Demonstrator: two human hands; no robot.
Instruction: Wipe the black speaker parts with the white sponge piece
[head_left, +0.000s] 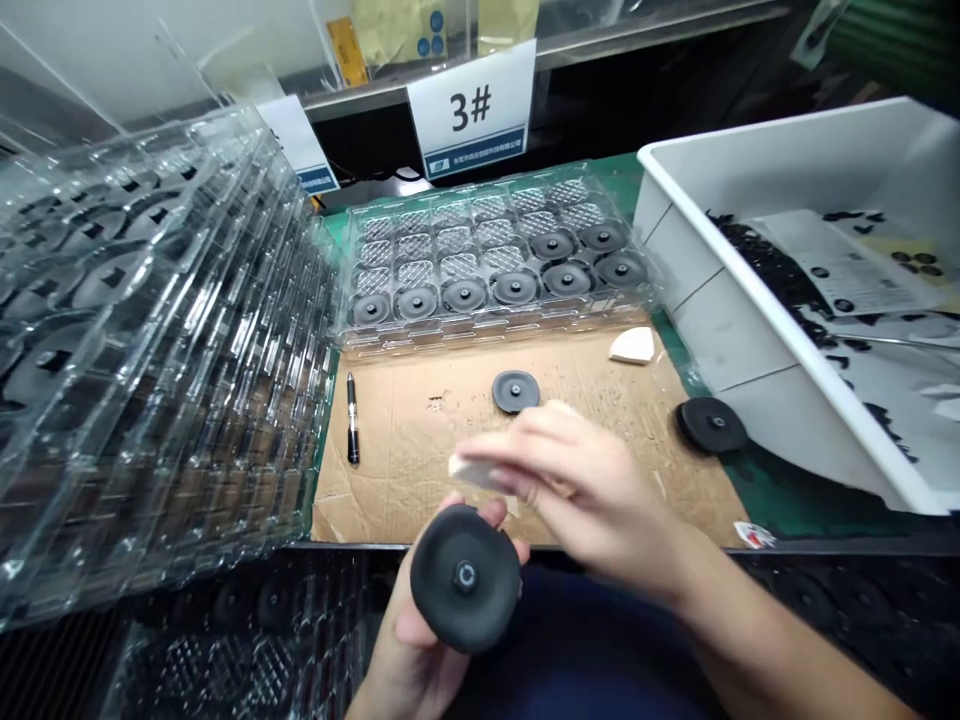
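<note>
A black disc (466,578) is held, dished face up, in the left hand (427,660), fingers and thumb closed about its rim, just in front of the table's near edge. Above its far side, a white pad (476,470) is pinched by the right hand (581,480), blurred; whether disc and pad touch cannot be told. The step in hand is judged to be work on the disc with the pad; for the next move, a steady left grip and a light, level right one would be called for.

On the cardboard (405,420) beyond, a pen (352,420) is laid at left, with bare room between it and the hands. A second disc (516,391) is set just beyond the right fingers, where it could be knocked. A third (712,424) is placed at the right edge, near the bin (780,310), by whose tall wall that side is closed. The left is walled by stacked trays (285,330).

Farther off, a white wedge (634,345) is left at right. At the far side, a tray (459,265) is filled along its near row, with two more discs seated behind at right; other pockets are bare.
</note>
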